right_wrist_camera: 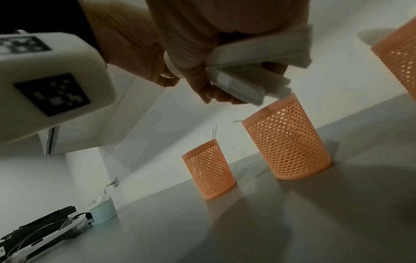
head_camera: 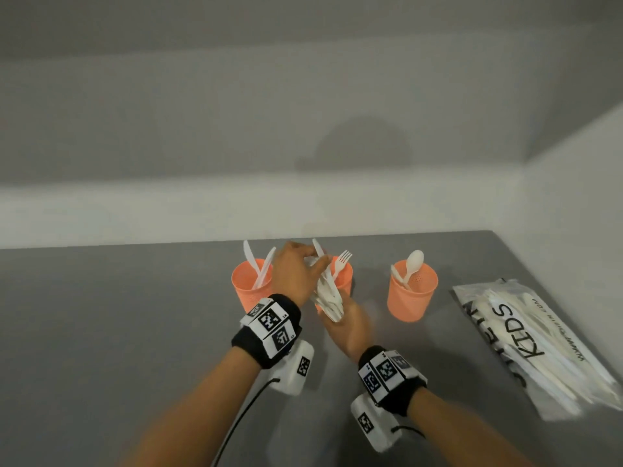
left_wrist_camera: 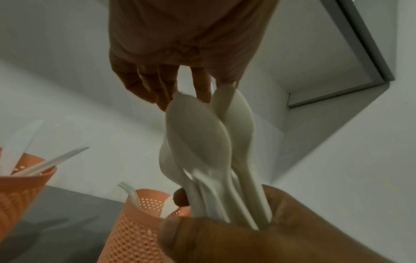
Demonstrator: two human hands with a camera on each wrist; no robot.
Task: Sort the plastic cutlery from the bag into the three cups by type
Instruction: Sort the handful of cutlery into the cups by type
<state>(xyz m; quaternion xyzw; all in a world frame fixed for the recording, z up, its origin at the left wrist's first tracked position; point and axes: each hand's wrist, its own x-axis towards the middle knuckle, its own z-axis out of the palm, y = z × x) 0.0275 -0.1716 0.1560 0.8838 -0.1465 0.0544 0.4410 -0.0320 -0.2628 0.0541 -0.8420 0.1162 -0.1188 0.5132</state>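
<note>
The right hand [head_camera: 350, 326] is wrapped around the handles of a bundle of white plastic cutlery [head_camera: 328, 296], held above the counter [head_camera: 135, 315] in front of the middle cup. The left hand [head_camera: 295, 271] reaches across to the top of that bundle and pinches one white plastic knife [head_camera: 318, 248] between thumb and fingertips, its tip pointing up. In the left wrist view spoon bowls show at the upper end of the bundle.

Behind the hands three orange perforated plastic cups stand upright in a row on the grey counter. The left orange cup [head_camera: 251, 288] holds white knives, the middle orange cup [head_camera: 344, 276] a white fork [head_camera: 342, 261], the right orange cup [head_camera: 412, 291] white spoons.

To the right of the cups, apart from them, a clear plastic bag printed "KIDS" [head_camera: 536, 345] lies flat on the counter with more white cutlery inside.

Each wrist wears a black band with square black-and-white markers.
</note>
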